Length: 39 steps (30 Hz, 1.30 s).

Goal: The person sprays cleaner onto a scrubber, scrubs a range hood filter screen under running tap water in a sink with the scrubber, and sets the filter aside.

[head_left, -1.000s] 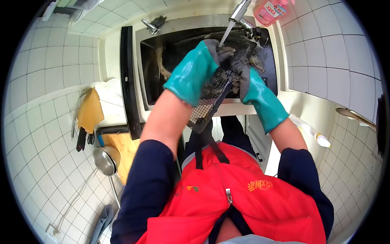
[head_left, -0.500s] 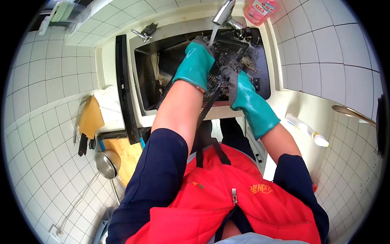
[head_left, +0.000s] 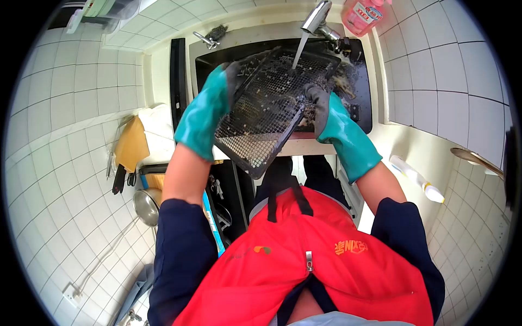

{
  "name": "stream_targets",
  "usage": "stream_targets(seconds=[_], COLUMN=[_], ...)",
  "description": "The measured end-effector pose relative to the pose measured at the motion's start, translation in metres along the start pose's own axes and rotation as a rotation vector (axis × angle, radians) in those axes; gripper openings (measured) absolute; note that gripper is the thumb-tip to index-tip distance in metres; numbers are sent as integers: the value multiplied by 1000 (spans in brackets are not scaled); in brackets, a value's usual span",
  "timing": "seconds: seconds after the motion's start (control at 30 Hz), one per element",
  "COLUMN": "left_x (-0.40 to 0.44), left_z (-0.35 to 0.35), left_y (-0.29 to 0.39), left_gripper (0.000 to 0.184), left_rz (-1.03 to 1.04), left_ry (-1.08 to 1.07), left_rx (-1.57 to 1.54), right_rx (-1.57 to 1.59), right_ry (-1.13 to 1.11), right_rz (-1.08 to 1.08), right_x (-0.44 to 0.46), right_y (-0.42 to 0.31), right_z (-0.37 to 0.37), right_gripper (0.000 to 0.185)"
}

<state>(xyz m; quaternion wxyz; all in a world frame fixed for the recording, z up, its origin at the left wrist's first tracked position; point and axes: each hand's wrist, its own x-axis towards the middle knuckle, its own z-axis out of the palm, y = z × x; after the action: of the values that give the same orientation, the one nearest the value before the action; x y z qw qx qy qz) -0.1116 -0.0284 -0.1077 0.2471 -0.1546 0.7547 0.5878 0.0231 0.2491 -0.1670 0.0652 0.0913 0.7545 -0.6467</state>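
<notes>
A black mesh filter panel [head_left: 272, 98] lies slanted over the sink [head_left: 363, 81], its near corner jutting past the front edge. Water from the faucet [head_left: 317, 17] falls onto its upper part. My left hand [head_left: 231, 79], in a green and grey glove, grips the panel's left edge. The gloved right hand [head_left: 321, 106] is closed at the right edge, with a dark scrubber-like clump [head_left: 310, 111] at its fingertips. Dirty suds and wet residue [head_left: 348, 81] show in the sink beyond it.
A pink bottle [head_left: 362, 17] stands behind the faucet. On the right counter lies a white bottle [head_left: 417, 179]. A dark panel [head_left: 178, 76] is left of the sink. A cleaver with a yellowish cover [head_left: 132, 145] and a metal ladle [head_left: 145, 207] hang at the left wall.
My left hand has moved left from the middle of the mesh panel to its left edge, uncovering more mesh. My right hand stays near the right edge.
</notes>
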Motion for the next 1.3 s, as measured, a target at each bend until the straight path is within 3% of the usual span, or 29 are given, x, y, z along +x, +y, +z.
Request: stream_targets(seconds=[0.03,0.1,0.17,0.23,0.27,0.37,0.4,0.43,0.47,0.5,0.57,0.63,0.67,0.7,0.77,0.8,0.87,0.9,0.97,1.03,1.07,1.1,1.17,1.23,1.3], left_x=[-27,-13,-35,-69,-76,-83,-87,-90,-99,-113,-112,-91,-96,-100,-105,-99,-106,-110,-114,-147,-141,-149,-170,-167,-170], left_z=[-13,-56,-62,-60,-54,-45,-49,-52,-43,-23,-17,-40,-36,-36,-40,-47,-44,-42,-37,-15,-24,-22,-12,-19,-21], left_y=[16,-33,-35,-34,-39,-68,-77,-86,-69,-35,-33,-77,-67,-67,-68,-81,-78,-77,-74,-27,-56,-51,-36,-52,-57], left_gripper=[42,46,49,53,50,52,53,54,54,52,51,48,44,44,43,42,42,42,42,45,46,46,50,51,51], left_rz=[47,23,18,-5,1,33,126,218,216,-17,-249,-131,-244,-248,-169,-149,-142,-126,-68,-136,37,29,-4,-19,-14], left_ry=[45,162,247,364,404,605,457,308,306,290,262,-254,-104,-112,39,-2,30,61,29,56,12,11,79,111,125], left_rx=[123,142,96,-47,-66,-111,-175,-236,-235,-506,-772,-1018,-1064,-1060,-937,-970,-965,-958,-989,-796,-821,-813,-872,-911,-835], right_rx=[17,65,101,1077,1088,852,747,690,636,613,589,812,812,268,-293,137,270,-25,-629,-783,-724,-661,-805,-794,-726], right_ry=[12,10,-1,82,86,114,121,123,130,114,102,34,41,-108,-237,-28,174,161,240,-7,-71,-142,54,-135,-114], right_rz=[18,15,-16,456,458,336,95,-23,-141,-79,-24,357,354,4,-333,101,347,142,-32,71,-16,-93,-542,-304,-55], right_x=[-1,1,8,12,9,7,19,21,22,19,12,-2,-5,-12,-14,-6,10,31,79,100,97,79,54,77,104], right_y=[-1,3,2,-7,-7,30,91,105,118,104,64,10,-3,-9,-34,-51,-79,-83,-42,-50,-53,-59,-28,-31,-32], right_z=[2,8,14,25,28,34,43,46,48,41,27,15,-4,-31,-56,-58,-55,-53,-32,-6,2,12,33,20,10], right_gripper=[40,40,39,26,26,21,26,29,33,27,23,26,26,32,39,45,50,50,53,52,52,51,46,42,38])
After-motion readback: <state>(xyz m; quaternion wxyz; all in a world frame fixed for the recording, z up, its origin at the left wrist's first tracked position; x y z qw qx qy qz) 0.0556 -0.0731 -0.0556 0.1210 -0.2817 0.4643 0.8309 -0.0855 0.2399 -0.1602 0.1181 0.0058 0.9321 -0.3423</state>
